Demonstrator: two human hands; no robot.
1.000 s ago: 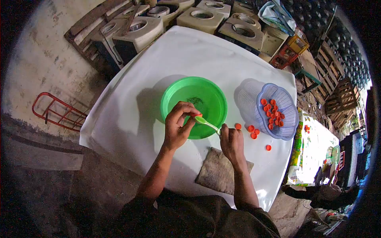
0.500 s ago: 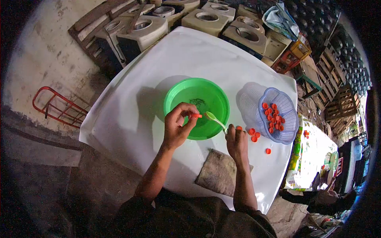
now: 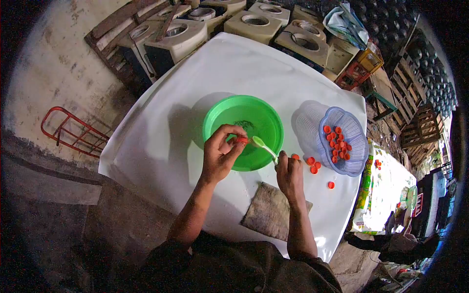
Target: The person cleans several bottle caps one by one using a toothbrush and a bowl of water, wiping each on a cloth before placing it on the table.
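The left hand (image 3: pixel 220 154) pinches a red cap (image 3: pixel 242 139) between thumb and fingers, and the fingers hide part of it. From here, the cap is in front of the green bowl (image 3: pixel 271 116). The right hand (image 3: pixel 290 178) grips a green and white tool (image 3: pixel 264 147) by its end. The fist covers that end, so how long the tool is can't be told. Its head points at the cap, but it is hard to see if the two touch. A brownish bit by the head is too small to make out.

The left hand also covers some of the bowl's rim. Dark bits show inside the bowl, too blurry to name. On the white table (image 3: pixel 146 127), one loose cap (image 3: pixel 295 156) is partly hidden by the right hand. The right arm lies across a grey cloth (image 3: pixel 266 210) and hides some of it. In the blue basket (image 3: pixel 359 146), red caps overlap, so they are hard to count.

A second ago, the tool's head was right up against the pinched cap. Now it is off to the right side of it. Half a second ago, the cap showed as a thin strip; now it is tipped and looks rounder. The basket's caps have not changed.
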